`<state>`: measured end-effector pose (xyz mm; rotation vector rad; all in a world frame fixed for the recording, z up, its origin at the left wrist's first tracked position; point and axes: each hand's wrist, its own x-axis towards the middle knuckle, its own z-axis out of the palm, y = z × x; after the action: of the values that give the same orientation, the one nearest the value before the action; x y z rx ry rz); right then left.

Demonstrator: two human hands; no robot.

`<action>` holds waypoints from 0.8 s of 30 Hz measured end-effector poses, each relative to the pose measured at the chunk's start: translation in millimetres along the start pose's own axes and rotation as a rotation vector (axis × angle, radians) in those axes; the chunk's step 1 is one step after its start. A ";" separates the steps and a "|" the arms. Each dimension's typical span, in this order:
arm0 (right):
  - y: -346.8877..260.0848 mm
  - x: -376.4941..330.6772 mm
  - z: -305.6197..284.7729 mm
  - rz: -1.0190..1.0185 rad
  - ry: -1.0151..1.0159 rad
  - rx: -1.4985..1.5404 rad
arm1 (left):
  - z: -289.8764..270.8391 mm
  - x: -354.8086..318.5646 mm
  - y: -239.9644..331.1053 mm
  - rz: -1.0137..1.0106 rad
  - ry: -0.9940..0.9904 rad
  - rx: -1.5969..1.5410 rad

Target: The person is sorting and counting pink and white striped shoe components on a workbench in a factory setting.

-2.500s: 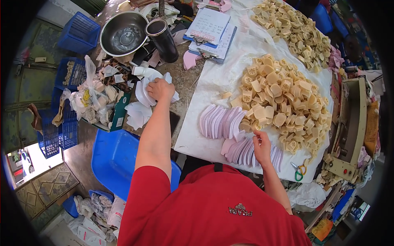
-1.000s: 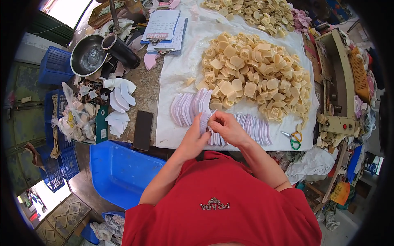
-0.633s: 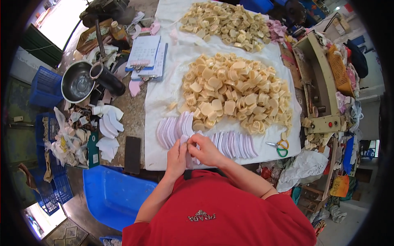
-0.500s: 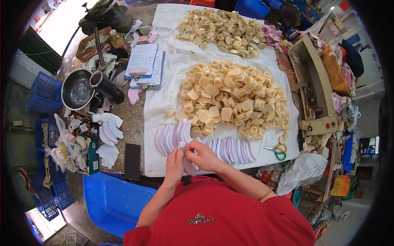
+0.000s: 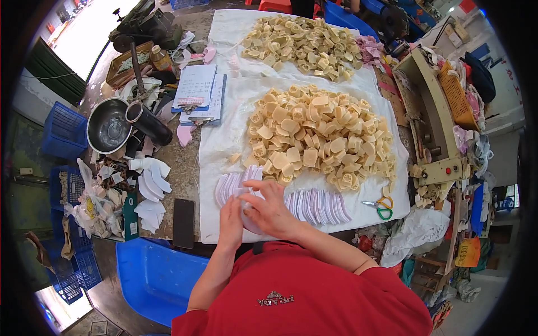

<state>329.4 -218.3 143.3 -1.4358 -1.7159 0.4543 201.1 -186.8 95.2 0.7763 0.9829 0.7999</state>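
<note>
In my left hand (image 5: 230,223), close to the table's front edge, is a curved pale lilac insole-like piece (image 5: 251,225), pinched by the fingers. My right hand (image 5: 273,213) lies over the same piece, its fingers spread and slightly blurred; they partly hide it. Just beyond the left hand stands a bunch of similar curved pieces (image 5: 225,188), leaning together. To the right of my right hand, a row of them (image 5: 318,206) stands on edge, side by side. A large heap of cream heel-like blocks (image 5: 322,134) lies beyond both hands.
A white cloth (image 5: 224,151) covers the table. Scissors (image 5: 384,208) lie right, a phone (image 5: 183,223) left. Farther back are a second heap of blocks (image 5: 305,45) and clipboards (image 5: 196,92). A metal bowl (image 5: 109,126) stands left; a blue tub (image 5: 159,274) sits below the edge.
My right hand has loosened from a pinch beside the left fingers and spread out over the piece. The left hand has shifted slightly left, still on the piece. The view has moved a little.
</note>
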 end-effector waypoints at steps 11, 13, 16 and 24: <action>1.2 -4.6 -15.2 -0.161 -0.043 -0.196 | 3.8 1.0 -9.3 -0.020 -0.119 0.054; 6.5 -6.7 -14.5 -0.216 -0.082 -0.175 | 10.7 2.3 -6.8 -0.011 -0.093 -0.040; 10.8 -11.4 -12.1 -0.233 -0.061 -0.076 | 22.6 6.1 6.7 -0.149 -0.003 -0.192; 30.7 -86.9 -72.6 0.050 -0.508 0.006 | -24.1 43.7 45.1 -0.012 0.198 -0.580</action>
<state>405.0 -307.3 132.3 -1.4417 -2.0687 0.9115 183.7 -122.9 107.5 0.1928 0.8630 1.0987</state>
